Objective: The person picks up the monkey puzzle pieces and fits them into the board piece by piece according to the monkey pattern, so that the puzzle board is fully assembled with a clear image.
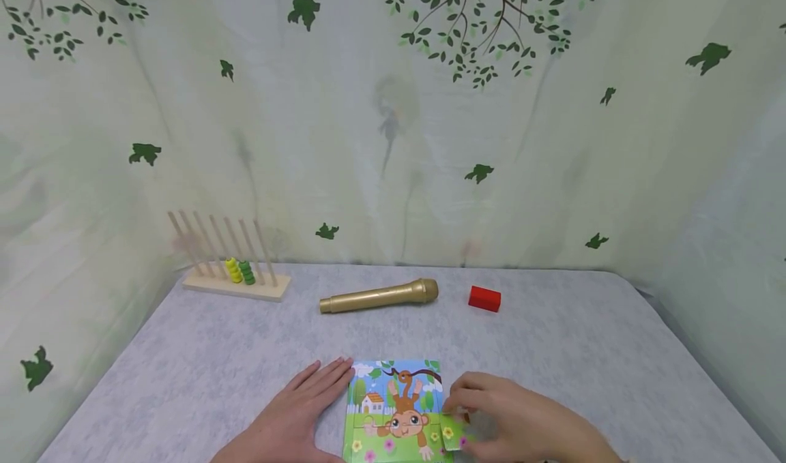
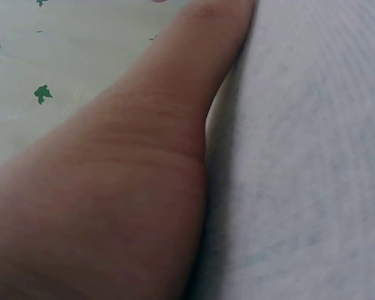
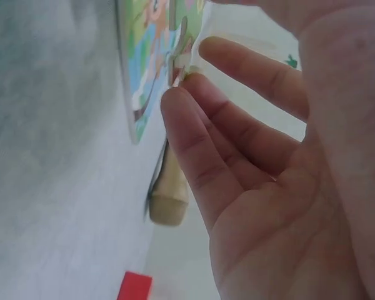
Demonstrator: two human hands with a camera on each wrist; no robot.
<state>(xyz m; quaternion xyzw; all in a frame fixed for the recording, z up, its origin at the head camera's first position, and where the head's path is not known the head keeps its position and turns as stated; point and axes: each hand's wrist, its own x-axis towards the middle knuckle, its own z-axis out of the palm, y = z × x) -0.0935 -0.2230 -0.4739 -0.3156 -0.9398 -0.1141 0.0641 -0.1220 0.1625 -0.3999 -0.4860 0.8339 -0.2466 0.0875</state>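
Your right hand (image 1: 512,412) pinches a piece (image 1: 451,434) beside the puzzle (image 1: 393,408), left hand (image 1: 295,412) straight-fingered. It's likely light and stiff; grip its edges.

The table's top (image 1: 583,354) is mottled grey, its far edge at twelve. A pale peg rack (image 1: 233,288) stands near eleven, yellow rings (image 1: 233,271) and green rings (image 1: 247,273) on two neighbouring pegs. A gold microphone (image 1: 379,297) lies across twelve, a red block (image 1: 485,299) near one. At six a monkey puzzle (image 1: 383,419) lies face up; at seven a left hand (image 1: 291,405) rests palm down.
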